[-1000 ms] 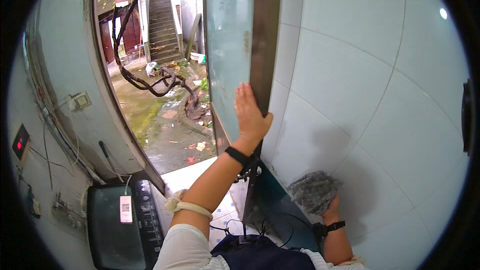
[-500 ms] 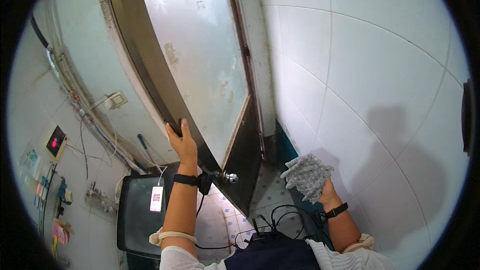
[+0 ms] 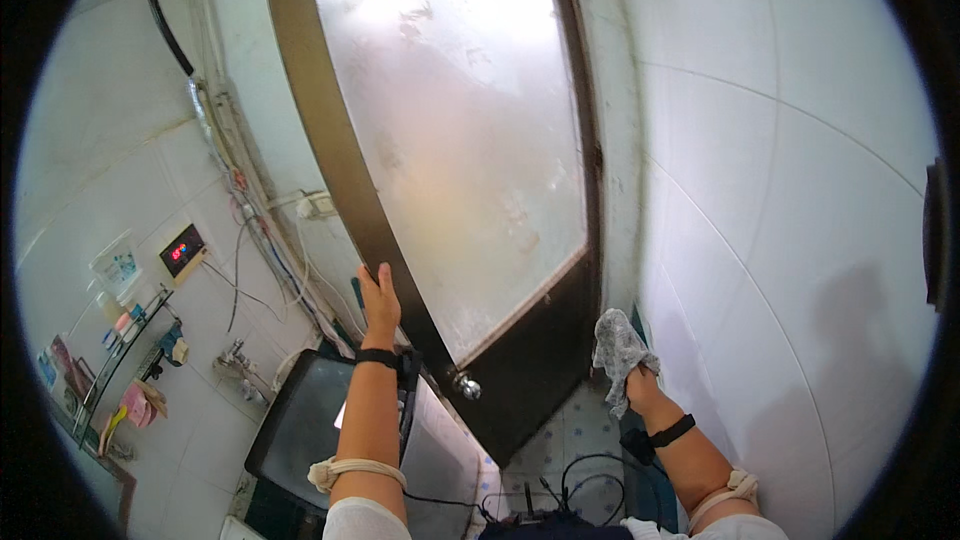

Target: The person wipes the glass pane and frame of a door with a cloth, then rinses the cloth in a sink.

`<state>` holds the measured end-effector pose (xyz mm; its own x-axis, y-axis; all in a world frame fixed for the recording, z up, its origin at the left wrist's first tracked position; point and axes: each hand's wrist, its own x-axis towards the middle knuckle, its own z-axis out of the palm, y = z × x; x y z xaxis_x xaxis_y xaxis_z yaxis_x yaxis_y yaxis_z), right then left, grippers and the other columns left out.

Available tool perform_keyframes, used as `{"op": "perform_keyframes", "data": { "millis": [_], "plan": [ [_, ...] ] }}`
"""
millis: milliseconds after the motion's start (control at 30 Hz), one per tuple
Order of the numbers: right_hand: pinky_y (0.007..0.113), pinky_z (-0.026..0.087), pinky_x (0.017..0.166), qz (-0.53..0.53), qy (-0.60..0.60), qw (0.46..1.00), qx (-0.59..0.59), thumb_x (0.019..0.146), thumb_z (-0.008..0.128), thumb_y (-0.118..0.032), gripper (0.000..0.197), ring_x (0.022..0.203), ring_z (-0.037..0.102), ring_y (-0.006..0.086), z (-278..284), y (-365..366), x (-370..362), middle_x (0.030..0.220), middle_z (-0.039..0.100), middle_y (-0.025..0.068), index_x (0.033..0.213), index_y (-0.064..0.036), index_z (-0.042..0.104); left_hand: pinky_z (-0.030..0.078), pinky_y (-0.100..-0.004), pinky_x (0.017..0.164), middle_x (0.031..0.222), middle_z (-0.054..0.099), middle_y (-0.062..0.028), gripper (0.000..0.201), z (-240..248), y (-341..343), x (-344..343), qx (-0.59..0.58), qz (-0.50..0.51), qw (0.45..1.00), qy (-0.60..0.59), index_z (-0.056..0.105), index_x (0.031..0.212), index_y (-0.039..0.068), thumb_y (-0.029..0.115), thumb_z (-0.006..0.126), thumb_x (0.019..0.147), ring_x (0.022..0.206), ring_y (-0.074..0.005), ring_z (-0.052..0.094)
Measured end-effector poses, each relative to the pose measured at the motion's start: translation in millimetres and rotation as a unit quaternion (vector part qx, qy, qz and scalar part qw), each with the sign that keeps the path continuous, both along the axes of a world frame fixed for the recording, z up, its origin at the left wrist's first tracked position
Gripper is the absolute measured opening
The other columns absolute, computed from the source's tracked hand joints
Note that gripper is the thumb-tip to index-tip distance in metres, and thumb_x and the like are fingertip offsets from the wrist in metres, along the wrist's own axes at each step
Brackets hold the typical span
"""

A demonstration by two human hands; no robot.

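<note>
- Holding the door point(image 3: 440, 140) by its dark frame, our left hand point(image 3: 378, 298) lies flat along the frame's outer edge, fingers stretched upward; the grip is open-palmed, pressing against the frame rather than wrapped round it.
- We note a black band at the left wrist and a pale cord tied round the left forearm.
- We list the door as a dark-framed panel with a large frosted pane, tilted across the middle of the view, its solid dark lower part reaching toward the floor.
- We find a round metal knob point(image 3: 465, 386) on the door's lower part, just right of our left wrist and apart from it.
- Our right hand point(image 3: 636, 388) is closed on a grey cloth point(image 3: 617, 344); the grip is a tight fist round the cloth's lower end, the rest bunched above the fingers.
- We place the cloth low, just right of the door's lower corner, beside the white tiled wall point(image 3: 780, 190).
- We see a black band on the right wrist too.
- We record a dark box-shaped appliance point(image 3: 300, 425) under our left forearm.
- We record a small display with red digits point(image 3: 182, 250) on the left wall, with cables and a wire shelf point(image 3: 120, 360) of small items near it.
</note>
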<state>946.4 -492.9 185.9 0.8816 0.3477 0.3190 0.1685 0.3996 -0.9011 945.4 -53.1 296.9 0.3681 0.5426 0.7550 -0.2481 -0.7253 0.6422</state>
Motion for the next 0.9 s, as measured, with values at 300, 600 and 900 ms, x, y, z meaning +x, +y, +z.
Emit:
{"op": "perform_keyframes", "data": {
  "millis": [300, 600, 900],
  "plan": [
    [0.043, 0.027, 0.114, -0.147, -0.483, 0.843, -0.185, 0.093, 0.055, -0.017, 0.044, 0.136, 0.036, 0.0365, 124, 150, 155, 0.143, 0.043, 0.0211, 0.134, -0.0024, 0.051, 0.035, -0.0398, 0.103, 0.134, 0.045, -0.0250, 0.061, -22, 106, 65, -0.050, 0.028, 0.998, -0.001, 0.038, 0.133, -0.008, 0.044, 0.043, 0.101, 0.123, -0.0354, 0.045],
    [0.039, 0.043, 0.096, -0.212, -0.521, 0.785, -0.260, 0.092, 0.057, -0.016, 0.024, 0.112, 0.055, 0.0304, 183, 253, 263, 0.119, 0.061, 0.0126, 0.112, -0.0060, 0.064, 0.036, -0.0431, 0.100, 0.124, 0.053, -0.0246, 0.052, -9, 210, 135, -0.025, 0.011, 0.998, 0.050, 0.045, 0.127, -0.007, 0.037, 0.052, 0.099, 0.116, -0.0366, 0.049],
    [0.044, 0.036, 0.105, -0.207, -0.501, 0.786, -0.298, 0.091, 0.055, -0.019, 0.029, 0.121, 0.048, 0.0371, 178, 255, 331, 0.127, 0.056, 0.0167, 0.116, -0.0062, 0.062, 0.016, -0.0444, 0.117, 0.154, 0.014, -0.0273, 0.078, -3, 221, 227, 0.096, 0.077, 0.991, 0.042, 0.009, 0.148, -0.007, 0.026, 0.055, 0.095, 0.143, -0.0406, 0.016]
  ]
}}
